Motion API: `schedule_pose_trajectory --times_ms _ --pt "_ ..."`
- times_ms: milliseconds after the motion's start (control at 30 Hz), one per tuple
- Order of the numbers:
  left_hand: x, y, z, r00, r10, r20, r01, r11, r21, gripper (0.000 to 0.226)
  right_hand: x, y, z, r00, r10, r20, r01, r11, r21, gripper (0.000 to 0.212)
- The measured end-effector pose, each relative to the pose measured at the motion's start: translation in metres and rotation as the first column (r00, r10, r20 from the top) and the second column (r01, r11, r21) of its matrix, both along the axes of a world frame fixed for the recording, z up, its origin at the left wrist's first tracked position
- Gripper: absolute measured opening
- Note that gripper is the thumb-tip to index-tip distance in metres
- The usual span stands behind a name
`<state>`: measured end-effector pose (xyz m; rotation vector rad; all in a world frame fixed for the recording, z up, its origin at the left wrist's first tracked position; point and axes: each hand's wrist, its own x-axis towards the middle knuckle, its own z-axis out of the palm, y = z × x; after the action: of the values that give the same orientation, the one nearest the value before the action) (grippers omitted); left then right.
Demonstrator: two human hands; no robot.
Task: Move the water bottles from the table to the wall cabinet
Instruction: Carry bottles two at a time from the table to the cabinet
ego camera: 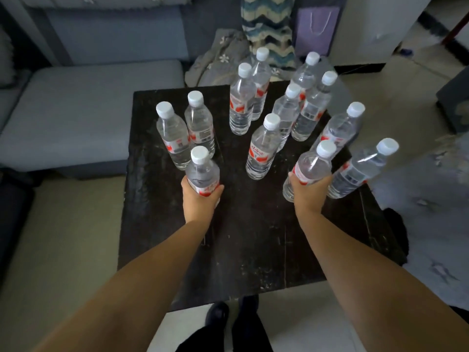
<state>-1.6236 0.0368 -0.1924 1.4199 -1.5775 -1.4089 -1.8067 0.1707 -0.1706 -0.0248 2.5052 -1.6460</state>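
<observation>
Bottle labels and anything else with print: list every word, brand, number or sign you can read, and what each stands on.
None can be read.
Centre bottle: red characters on its white label, too blurred to read.
Bottle in the left hand: red print on the label, partly covered, unreadable.
Bottle in the right hand: red-and-white label, blurred.
Far-right bottle: dark block on the label, too small to read.
Purple bag: no print visible.

The near half of the dark table (253,250) lies bare, open to approach. Farther back, upright water bottles (264,148) crowd the middle and right, nearly touching; a lane runs between them and the left pair (187,128).
</observation>
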Motion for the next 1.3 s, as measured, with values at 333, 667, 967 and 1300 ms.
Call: schedule_pose_trajectory --times_ms 333,667,967,1300 --pt "-0.003 -0.009 0.011 0.971 -0.151 0.185 0.160 0.986 -0.038 0.062 -0.015 0.012 0.001 0.991 0.126 -0.035 -0.124 0.990 0.070 0.069" --pt "-0.002 0.038 0.020 0.884 -0.425 0.195 0.420 0.905 0.068 0.057 0.041 0.073 0.016 0.994 0.085 0.065 -0.089 0.994 0.056 0.065" --pt "-0.027 0.099 0.052 0.701 -0.706 0.097 0.703 0.708 0.073 0.060 0.088 0.167 0.037 0.986 -0.168 0.004 0.168 0.984 0.057 0.048" --pt "-0.023 0.258 0.081 0.214 -0.969 0.124 0.977 0.214 -0.017 0.059 0.200 0.332 0.069 0.832 -0.550 -0.077 0.551 0.834 -0.011 0.039"
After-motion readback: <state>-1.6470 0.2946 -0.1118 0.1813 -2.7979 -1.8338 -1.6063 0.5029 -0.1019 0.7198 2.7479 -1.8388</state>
